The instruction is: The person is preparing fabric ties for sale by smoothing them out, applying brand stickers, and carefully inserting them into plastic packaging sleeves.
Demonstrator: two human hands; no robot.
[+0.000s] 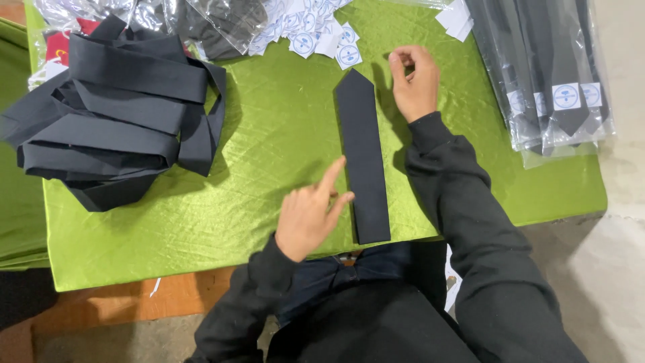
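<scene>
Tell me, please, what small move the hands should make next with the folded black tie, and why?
Probably the right hand should pick one round-printed label from the label pile. The folded black tie already lies flat on the green cloth, the left hand steadies its edge, and the bagged ties at the right each carry such a label.

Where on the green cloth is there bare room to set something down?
Bare cloth lies between the loose tie pile and the flat tie, and between the right hand and bagged ties. The far edge by the round-marked labels is crowded.
</scene>
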